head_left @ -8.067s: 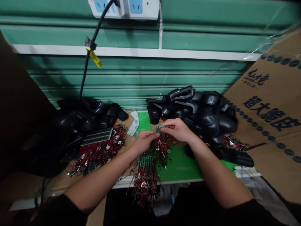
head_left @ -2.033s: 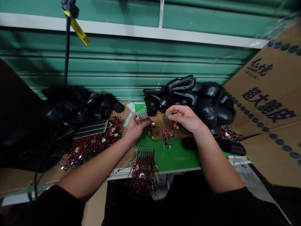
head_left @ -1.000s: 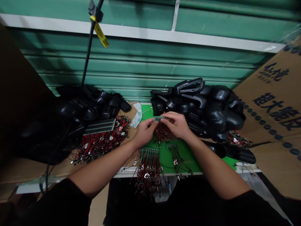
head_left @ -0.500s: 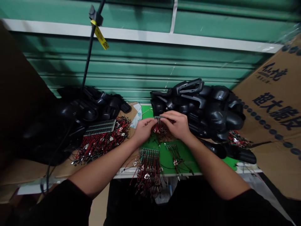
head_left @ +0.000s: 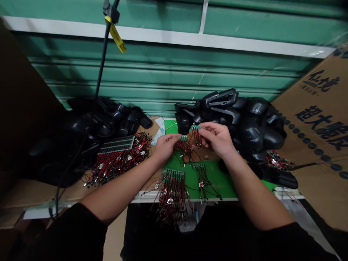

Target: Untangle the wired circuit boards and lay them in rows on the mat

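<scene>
My left hand (head_left: 164,146) pinches a small green circuit strip (head_left: 183,138) with red and black wires hanging from it. My right hand (head_left: 217,138) pinches a second green strip (head_left: 197,128), raised slightly above and to the right of the first. Their wires (head_left: 190,145) tangle between the two hands. Both hands hover over the green mat (head_left: 214,177). On the mat below lie a wired strip (head_left: 199,167) and a larger bundle of wired strips (head_left: 172,188) that hangs over the table's front edge.
A big heap of wired strips (head_left: 116,159) lies at the left. Piles of black plastic housings sit at the left (head_left: 106,121) and right (head_left: 244,119). A cardboard box (head_left: 320,123) stands at the right. A black cable with a yellow tag (head_left: 116,34) hangs before the green wall.
The one strip held between both hands has split in two: my right hand has pulled its piece up and to the right, away from the piece in my left hand.
</scene>
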Demonstrator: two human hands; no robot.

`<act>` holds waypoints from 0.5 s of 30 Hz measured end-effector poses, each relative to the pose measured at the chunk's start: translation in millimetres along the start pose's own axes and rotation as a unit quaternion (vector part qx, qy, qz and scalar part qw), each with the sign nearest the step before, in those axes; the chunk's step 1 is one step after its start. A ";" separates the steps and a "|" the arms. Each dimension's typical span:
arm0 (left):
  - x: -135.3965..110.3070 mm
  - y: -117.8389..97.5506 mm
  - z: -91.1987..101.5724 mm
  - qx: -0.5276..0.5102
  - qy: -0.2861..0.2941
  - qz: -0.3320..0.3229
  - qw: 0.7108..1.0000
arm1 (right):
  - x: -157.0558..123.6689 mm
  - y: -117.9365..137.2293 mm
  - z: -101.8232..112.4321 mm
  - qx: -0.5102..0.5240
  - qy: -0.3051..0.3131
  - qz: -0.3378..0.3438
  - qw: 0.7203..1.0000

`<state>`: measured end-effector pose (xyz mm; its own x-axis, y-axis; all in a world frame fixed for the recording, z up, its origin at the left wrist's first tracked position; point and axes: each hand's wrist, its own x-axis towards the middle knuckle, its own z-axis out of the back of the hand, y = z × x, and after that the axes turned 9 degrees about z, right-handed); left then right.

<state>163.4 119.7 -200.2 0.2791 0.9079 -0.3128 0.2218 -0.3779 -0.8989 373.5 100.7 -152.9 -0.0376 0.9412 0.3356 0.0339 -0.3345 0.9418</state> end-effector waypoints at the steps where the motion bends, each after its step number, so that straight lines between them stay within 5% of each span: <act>1: -0.1 -0.2 0.0 0.006 -0.007 -0.001 1.000 | 1.2 -0.3 0.2 0.008 -0.023 -0.003 1.000; 7: 0.9 -1.0 0.2 0.001 -0.037 0.001 0.999 | 4.8 -2.9 -4.5 0.028 -0.116 -0.014 0.993; 15: 1.8 -0.9 -0.2 0.008 -0.043 -0.024 0.999 | 4.5 -3.5 -6.3 -0.038 -0.033 -0.065 0.997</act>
<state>163.8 121.6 -199.8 0.1870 0.9372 -0.2945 0.2183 -0.3319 -0.9177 366.9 105.8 -154.5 0.0285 0.9771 0.2110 -0.0433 -0.2096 0.9768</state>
